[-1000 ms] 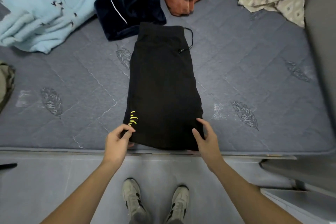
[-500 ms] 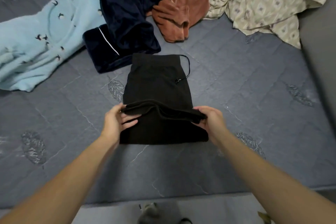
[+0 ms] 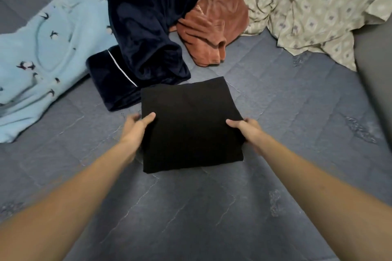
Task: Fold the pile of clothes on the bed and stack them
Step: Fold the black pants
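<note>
On the bed: a folded black garment [image 3: 191, 125] is seen as a compact rectangle on the grey quilted mattress [image 3: 212, 207], just in front of the unfolded clothes.
Left hand: the left hand [image 3: 135, 127] is held at the left edge of the black garment; the thumb lies on top and the fingers are curled at or under the edge, so the fabric is pinched.
Right hand: the right hand [image 3: 247, 131] is held at the right edge in the same way, thumb on top, fingers hidden beneath the cloth.
Contact with the bed: whether the bundle is lifted or resting cannot be told.
Remaining pile: a navy velvet garment [image 3: 144, 34], a light blue fleece garment [image 3: 46, 48] and a rust-brown garment [image 3: 214, 27] are left unfolded behind; the navy one touches the far left corner of the black bundle. A patterned sheet [image 3: 318, 6] lies at the far right.
Step in hand: the finished fold is judged ready to be set down as the base of the stack.
Method: both edges should be gripped evenly so the layers are not allowed to slide; the bundle should be kept level, placed on bare mattress apart from the pile, and smoothed flat before release.
Change from half a second ago: the near half, then raised between the hands, is now laid over, and the waistband and drawstring are covered.
</note>
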Action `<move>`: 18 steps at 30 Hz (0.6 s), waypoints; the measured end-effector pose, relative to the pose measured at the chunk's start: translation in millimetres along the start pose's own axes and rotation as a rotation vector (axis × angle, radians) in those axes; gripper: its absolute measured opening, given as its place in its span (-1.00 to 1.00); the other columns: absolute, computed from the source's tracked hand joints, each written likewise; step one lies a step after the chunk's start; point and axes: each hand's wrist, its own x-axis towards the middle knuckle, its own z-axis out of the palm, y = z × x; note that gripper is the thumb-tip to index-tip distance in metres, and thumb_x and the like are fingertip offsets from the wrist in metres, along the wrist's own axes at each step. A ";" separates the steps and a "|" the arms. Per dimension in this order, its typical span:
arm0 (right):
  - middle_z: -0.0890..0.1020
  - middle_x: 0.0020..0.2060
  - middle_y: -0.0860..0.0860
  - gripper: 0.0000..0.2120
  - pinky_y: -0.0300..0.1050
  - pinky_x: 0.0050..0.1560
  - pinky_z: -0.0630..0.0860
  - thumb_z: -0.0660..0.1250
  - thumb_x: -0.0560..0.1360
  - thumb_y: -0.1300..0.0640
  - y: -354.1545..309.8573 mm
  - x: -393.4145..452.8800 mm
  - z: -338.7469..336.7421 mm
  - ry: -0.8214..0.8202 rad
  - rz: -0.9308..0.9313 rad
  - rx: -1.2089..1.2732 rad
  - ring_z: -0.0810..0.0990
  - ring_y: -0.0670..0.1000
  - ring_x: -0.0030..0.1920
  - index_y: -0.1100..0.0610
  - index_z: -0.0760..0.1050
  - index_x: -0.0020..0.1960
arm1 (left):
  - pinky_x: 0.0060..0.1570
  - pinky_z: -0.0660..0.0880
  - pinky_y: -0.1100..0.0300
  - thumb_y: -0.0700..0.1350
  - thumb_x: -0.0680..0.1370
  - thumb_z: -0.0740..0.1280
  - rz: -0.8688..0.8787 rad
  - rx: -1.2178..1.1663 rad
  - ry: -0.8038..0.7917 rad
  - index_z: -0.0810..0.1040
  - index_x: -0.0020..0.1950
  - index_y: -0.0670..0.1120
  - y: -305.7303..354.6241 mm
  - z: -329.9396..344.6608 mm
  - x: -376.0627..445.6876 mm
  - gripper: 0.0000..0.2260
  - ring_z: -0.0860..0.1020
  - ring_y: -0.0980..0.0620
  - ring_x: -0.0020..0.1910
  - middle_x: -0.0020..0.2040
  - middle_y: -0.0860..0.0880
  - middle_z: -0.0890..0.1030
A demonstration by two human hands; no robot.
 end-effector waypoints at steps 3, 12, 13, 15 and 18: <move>0.75 -0.09 0.00 -0.57 -0.23 -0.36 0.62 0.63 0.40 -0.06 21.0 5.2 19.8 -0.056 -0.038 0.115 0.75 -0.01 -0.14 0.10 0.57 0.12 | 0.08 0.61 -0.01 0.10 0.49 0.56 -0.088 -0.038 -0.118 0.54 0.34 -0.07 -27.2 6.6 -2.9 -0.49 0.67 -0.09 0.09 0.12 -0.05 0.70; 0.78 0.00 0.00 -0.54 -0.08 -0.08 0.69 0.62 0.37 0.00 49.7 -33.6 45.6 -0.217 -0.165 0.228 0.77 0.03 -0.01 0.06 0.62 0.22 | 0.00 0.68 0.05 -0.05 0.48 0.59 0.042 -0.170 -0.152 0.68 0.20 0.00 -61.9 -8.6 -30.2 -0.69 0.74 0.00 -0.01 0.00 0.03 0.77; 0.77 0.03 0.01 -0.53 -0.03 -0.01 0.69 0.61 0.39 0.01 52.9 -46.0 46.3 -0.240 -0.178 0.231 0.77 0.05 0.02 0.06 0.61 0.26 | -0.01 0.68 0.04 -0.04 0.47 0.59 0.045 -0.171 -0.151 0.68 0.19 0.01 -65.2 -19.6 -40.2 -0.69 0.75 0.00 -0.02 0.00 0.03 0.77; 0.76 0.08 0.02 -0.52 0.04 0.10 0.67 0.59 0.42 0.03 56.0 -76.8 50.8 -0.293 -0.196 0.214 0.75 0.08 0.07 0.05 0.59 0.31 | 0.02 0.69 0.01 -0.02 0.47 0.60 0.053 -0.177 -0.146 0.68 0.19 0.02 -71.4 -44.5 -66.3 -0.68 0.75 0.00 -0.02 0.00 0.03 0.77; 0.75 0.09 0.03 -0.54 0.06 0.10 0.66 0.56 0.45 0.04 57.4 -127.0 68.9 -0.396 -0.207 0.185 0.75 0.09 0.08 0.04 0.58 0.32 | 0.08 0.68 -0.03 0.00 0.46 0.60 0.069 -0.194 -0.128 0.68 0.22 0.03 -79.3 -89.2 -107.3 -0.65 0.74 -0.03 0.02 0.04 0.02 0.76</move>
